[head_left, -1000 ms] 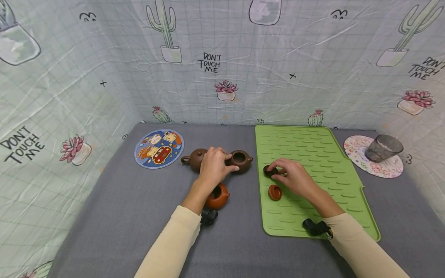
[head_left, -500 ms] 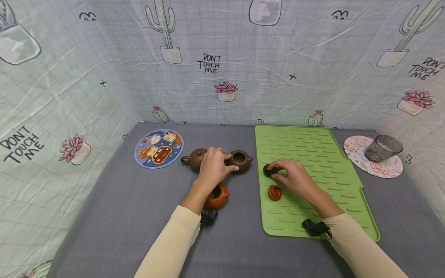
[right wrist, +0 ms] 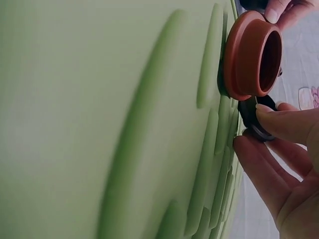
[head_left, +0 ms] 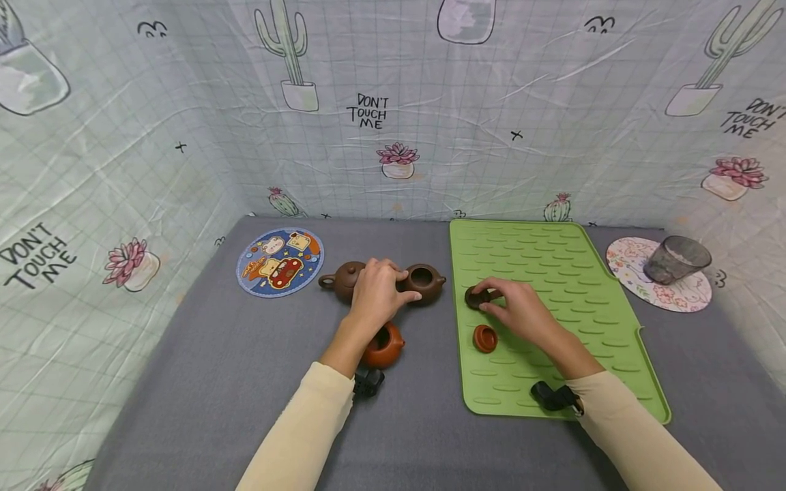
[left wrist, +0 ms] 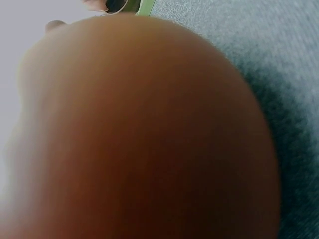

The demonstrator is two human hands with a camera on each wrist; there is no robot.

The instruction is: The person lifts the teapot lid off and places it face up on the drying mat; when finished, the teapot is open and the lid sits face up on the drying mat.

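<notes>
In the middle of the head view, the left hand is resting over two dark brown teapots standing side by side on the grey table. Its fingers are curling round the handle side of the open teapot, the one without a lid, with the thumb lying against the pot's near wall. The lidded teapot is sitting just to the left of that hand, touching or almost touching it; I cannot tell which. Below the hand, partly hidden by the wrist, an orange teapot is standing open; in the left wrist view it is filling nearly the whole frame as an orange blur.

Right of centre, the right hand is lying on the green mat, its fingertips pinching a dark brown lid that is sitting on the mat's left part. The right wrist view is showing the thumb and fingers closing on that lid's edge. An orange lid is lying upside down on the mat just below the dark one, close to the hand but not held.

At the left of the table a round cartoon coaster is lying flat. At the far right a grey glass is resting tilted on a flowered coaster.
</notes>
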